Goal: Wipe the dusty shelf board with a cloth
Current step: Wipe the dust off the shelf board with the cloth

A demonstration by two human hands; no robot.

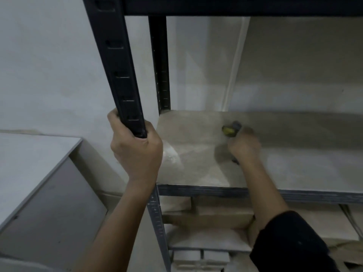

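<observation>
Two hands at work: one steadies the rack, one wipes the shelf board.

From the head view, the left hand (135, 146) is curled round the black front upright (119, 71), probably for bracing. The right hand (244, 143), blurred, is closed on a yellow-and-grey cloth (231, 128) pressed on the shelf board (196, 154) toward its back left corner; pale dust is seen near the front left corner.

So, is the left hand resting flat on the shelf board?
No, the left hand grips the black upright post of the rack, beside the board, while the right hand works on the board.
</observation>
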